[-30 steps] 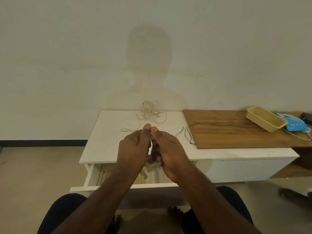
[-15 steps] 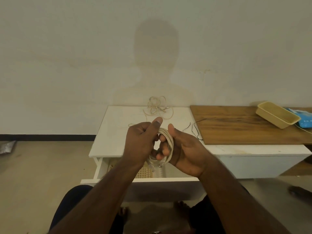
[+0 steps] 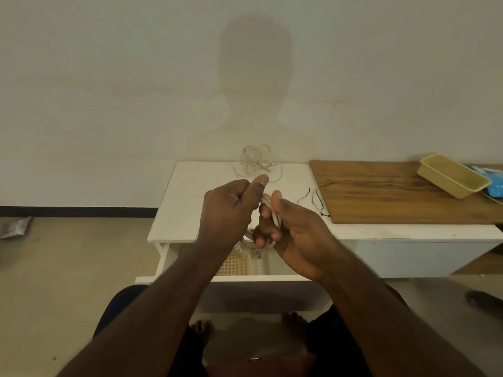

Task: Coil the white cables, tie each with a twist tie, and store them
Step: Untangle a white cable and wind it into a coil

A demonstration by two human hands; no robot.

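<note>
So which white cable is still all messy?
The loose cable at the back of the white table, a tangle by the wall. The other cable is a neat coil held in both hands.

Landmark: the table, set against the wall
Drawer: pulled out below the table's front edge, at its left part
Basket: held inside the drawer, left of its middle
Loose cables: laid on the table's back edge, by the wall
Twist ties: laid on the table right of its middle, one crossing onto the board
Board: laid on the table's right part
Tray: set on the board's far right corner
Packet: lain right of the tray, partly behind it
Coiled cable: held above the table's front edge, over the drawer
Left hand: closed on the coil from the left
Right hand: curled round the coil from the right
</note>
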